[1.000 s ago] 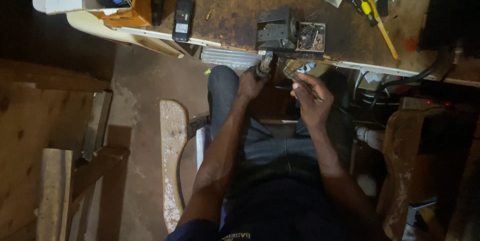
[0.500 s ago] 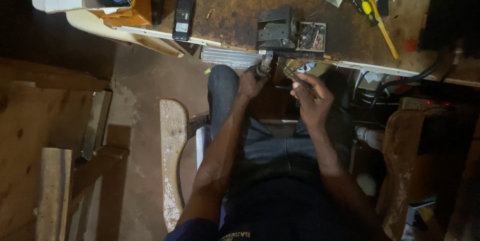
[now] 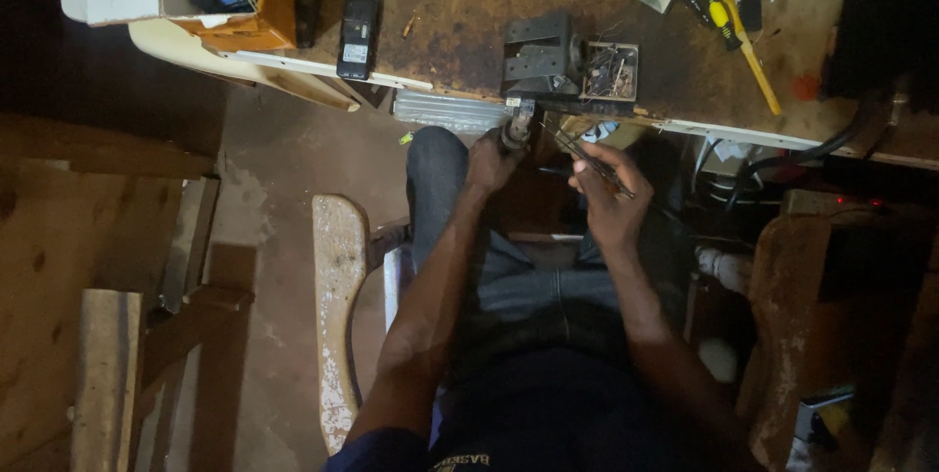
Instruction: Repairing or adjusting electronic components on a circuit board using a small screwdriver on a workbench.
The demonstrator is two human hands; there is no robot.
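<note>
L hand (image 3: 491, 159) grips vise handle (image 3: 517, 126) under black vise (image 3: 540, 59); R hand (image 3: 608, 190) pinches tweezers (image 3: 587, 154) beside it — clamping step, probably.

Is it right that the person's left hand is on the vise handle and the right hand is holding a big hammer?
Not quite. The left hand is on the handle of the black vise at the bench edge, but the right hand holds a thin, dark, tweezer-like tool, not a hammer. The head view shows this.
</note>
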